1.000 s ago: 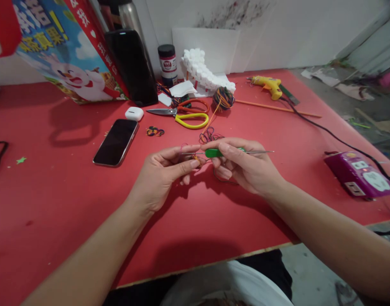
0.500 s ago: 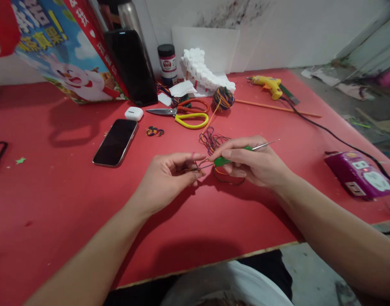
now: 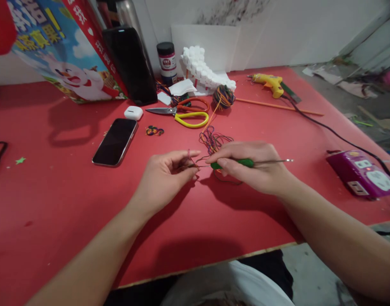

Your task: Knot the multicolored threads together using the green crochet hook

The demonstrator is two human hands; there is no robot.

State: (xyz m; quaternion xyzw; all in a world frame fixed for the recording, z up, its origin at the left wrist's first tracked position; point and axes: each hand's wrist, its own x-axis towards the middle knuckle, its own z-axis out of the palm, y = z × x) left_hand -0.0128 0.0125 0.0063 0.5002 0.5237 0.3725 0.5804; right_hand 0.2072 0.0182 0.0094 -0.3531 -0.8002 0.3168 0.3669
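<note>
Green-handled hook [image 3: 246, 162] is gripped pen-style in the right hand [image 3: 252, 169], pretty much at 3 o'clock from the left hand [image 3: 167, 176], where some thread [image 3: 192, 161] is pinched between thumb and fingers. A loose tangle [image 3: 211, 138] is piled at 11 o'clock from the hook, with the yarn ball [image 3: 224, 97] parked around 12.

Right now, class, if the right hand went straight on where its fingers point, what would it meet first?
Probably the left hand, whose fingertips lie just ahead of the right hand, though depth is hard to judge.
</note>
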